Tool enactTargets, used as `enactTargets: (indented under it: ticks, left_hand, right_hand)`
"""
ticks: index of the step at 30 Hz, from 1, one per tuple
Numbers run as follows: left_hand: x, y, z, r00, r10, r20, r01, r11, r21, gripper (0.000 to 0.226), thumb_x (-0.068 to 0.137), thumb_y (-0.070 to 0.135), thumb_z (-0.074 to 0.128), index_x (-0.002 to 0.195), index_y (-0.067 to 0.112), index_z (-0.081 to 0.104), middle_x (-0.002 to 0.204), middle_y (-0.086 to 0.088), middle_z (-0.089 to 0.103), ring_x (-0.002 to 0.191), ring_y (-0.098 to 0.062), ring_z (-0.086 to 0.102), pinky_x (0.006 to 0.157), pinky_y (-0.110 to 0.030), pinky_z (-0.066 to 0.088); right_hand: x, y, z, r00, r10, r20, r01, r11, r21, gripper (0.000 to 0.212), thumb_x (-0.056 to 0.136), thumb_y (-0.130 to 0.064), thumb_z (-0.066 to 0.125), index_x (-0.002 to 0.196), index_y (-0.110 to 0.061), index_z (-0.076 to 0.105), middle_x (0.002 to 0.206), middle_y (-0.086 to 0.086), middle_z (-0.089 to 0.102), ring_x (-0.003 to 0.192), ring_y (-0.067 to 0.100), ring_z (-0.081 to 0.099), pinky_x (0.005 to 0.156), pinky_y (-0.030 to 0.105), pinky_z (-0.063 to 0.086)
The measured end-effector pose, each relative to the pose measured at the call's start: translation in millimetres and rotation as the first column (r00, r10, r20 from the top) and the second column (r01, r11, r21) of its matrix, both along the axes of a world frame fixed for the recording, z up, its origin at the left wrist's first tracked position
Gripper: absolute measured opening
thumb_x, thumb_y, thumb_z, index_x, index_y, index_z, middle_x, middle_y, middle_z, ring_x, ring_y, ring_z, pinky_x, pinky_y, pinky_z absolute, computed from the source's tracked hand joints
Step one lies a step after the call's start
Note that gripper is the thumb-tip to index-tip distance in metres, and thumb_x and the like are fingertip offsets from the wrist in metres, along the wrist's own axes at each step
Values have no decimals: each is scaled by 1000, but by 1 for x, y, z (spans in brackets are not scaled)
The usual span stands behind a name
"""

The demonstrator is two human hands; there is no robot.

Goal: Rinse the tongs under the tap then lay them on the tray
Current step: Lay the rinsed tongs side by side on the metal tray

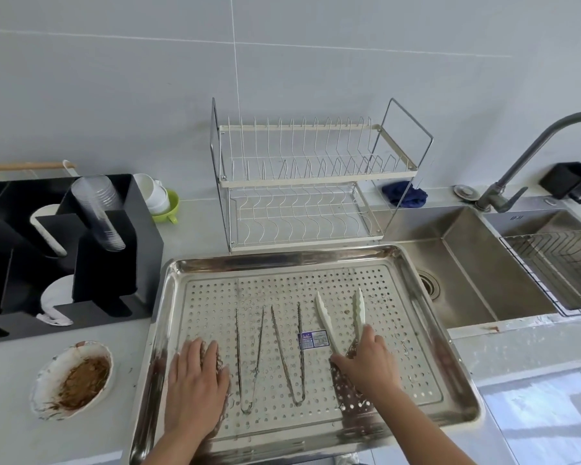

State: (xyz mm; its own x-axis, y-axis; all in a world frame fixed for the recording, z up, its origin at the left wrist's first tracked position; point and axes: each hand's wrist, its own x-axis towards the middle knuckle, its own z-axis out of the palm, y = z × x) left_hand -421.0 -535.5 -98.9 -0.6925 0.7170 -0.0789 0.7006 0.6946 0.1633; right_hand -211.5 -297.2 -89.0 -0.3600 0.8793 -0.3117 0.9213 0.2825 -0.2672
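A perforated steel tray (316, 263) lies on the counter in front of me. Two thin metal tongs lie on it side by side, one on the left (249, 357), one in the middle (287, 357). White plastic tongs (326, 320) lie to their right, arms spread and pointing away from me. My right hand (369, 360) covers their hinge end and its fingers close around it. My left hand (198, 384) rests flat, palm down, on the tray's left part and holds nothing. The grey tap (517, 169) stands at the back right over the steel sink (467, 280). No water is visible.
A white two-tier dish rack (309, 182) stands behind the tray. A black organiser (114, 263) with clear cups is on the left. A dirty plate (74, 380) with brown residue sits front left. A wire basket (557, 266) sits in the right basin; a blue cloth (406, 194) lies behind the sink.
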Motion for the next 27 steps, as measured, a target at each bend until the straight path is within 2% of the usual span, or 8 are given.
enactTargets:
  ticks: [3, 11, 16, 27]
  left_hand:
    - [0, -3, -3, 1000, -11, 8, 11, 1000, 25, 93, 98, 57, -8, 139, 5, 56, 145, -24, 50, 139, -42, 44, 116, -57, 35]
    - [0, -3, -3, 998, 6, 67, -7, 1000, 10, 88, 101, 55, -3, 138, 2, 57, 143, -25, 51, 137, -44, 46, 114, -59, 37]
    - [1, -4, -2, 998, 16, 68, -16, 1000, -7, 93, 98, 57, -8, 143, 4, 54, 147, -24, 48, 142, -42, 40, 118, -57, 32]
    - [1, -3, -3, 996, 29, 86, -26, 999, -31, 90, 99, 58, -3, 140, 4, 57, 146, -25, 49, 140, -43, 42, 117, -58, 33]
  right_hand:
    - [0, -6, -1, 1000, -19, -15, 19, 1000, 0, 106, 81, -65, 73, 156, -12, 20, 139, 10, 55, 113, 21, 62, 91, 31, 52]
    - [7, -13, -4, 999, -36, -19, 36, 999, 9, 110, 78, -69, 72, 157, -13, 20, 136, 9, 55, 112, 21, 63, 90, 31, 54]
    - [6, -17, -5, 1000, -18, -22, 19, 1000, 17, 111, 79, -69, 71, 158, -13, 17, 141, 11, 52, 116, 25, 64, 94, 37, 56]
    - [8, -17, -5, 1000, 10, -10, -10, 1000, 14, 109, 79, -72, 70, 156, -13, 18, 138, 10, 53, 115, 26, 64, 93, 37, 57]
